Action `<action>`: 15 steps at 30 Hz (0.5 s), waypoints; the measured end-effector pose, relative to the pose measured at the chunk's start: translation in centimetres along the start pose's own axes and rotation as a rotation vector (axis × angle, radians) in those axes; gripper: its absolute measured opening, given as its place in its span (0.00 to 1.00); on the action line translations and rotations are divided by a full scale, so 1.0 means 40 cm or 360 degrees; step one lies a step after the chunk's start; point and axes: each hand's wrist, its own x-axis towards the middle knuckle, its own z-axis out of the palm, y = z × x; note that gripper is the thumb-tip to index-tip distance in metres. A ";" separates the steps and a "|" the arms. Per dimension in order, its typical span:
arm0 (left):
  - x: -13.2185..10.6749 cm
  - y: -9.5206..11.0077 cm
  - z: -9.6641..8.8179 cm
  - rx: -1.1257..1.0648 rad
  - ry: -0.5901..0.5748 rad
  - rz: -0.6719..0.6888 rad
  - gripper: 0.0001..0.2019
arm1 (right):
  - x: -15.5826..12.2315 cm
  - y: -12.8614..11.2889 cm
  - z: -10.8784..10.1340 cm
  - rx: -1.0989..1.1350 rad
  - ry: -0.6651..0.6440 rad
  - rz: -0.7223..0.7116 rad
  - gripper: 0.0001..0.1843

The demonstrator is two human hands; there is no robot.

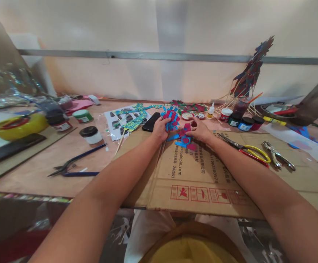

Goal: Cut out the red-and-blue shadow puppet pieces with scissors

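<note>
A painted blue and magenta cut-out figure (186, 140) is held over the flattened cardboard (159, 193), its spiky upper part at the left. My left hand (162, 128) grips that upper part, thumb on top. At the figure's right side, my right hand (200, 130) pinches a lower piece between curled fingers. The figure's exact joints are too small to make out. Just left of my left hand lies a black phone (151, 122). Teal and yellow cut-out pieces (135, 120) rest on a printed paper sheet (112, 133) beyond it.
Long-handled blue cutters (71, 164) lie at left near a white paint jar (91, 135). Yellow-and-red scissors (253, 152) and metal pliers (278, 156) lie right of my right forearm. Several paint jars (246, 124), a small glue bottle (210, 111) and upright stick figures (249, 73) stand behind.
</note>
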 end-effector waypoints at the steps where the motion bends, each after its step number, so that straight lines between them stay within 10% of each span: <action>1: 0.002 -0.001 -0.001 0.0010 0.0010 -0.0001 0.09 | 0.000 0.002 -0.004 0.0160 0.0025 0.0069 0.40; 8: 0.002 0.001 0.004 0.0177 0.0059 -0.0073 0.08 | 0.017 0.021 -0.055 0.0694 0.0260 0.0382 0.17; 15: -0.035 0.013 0.036 0.0428 -0.0217 -0.0332 0.06 | 0.029 -0.022 -0.066 0.0752 0.0381 0.0325 0.16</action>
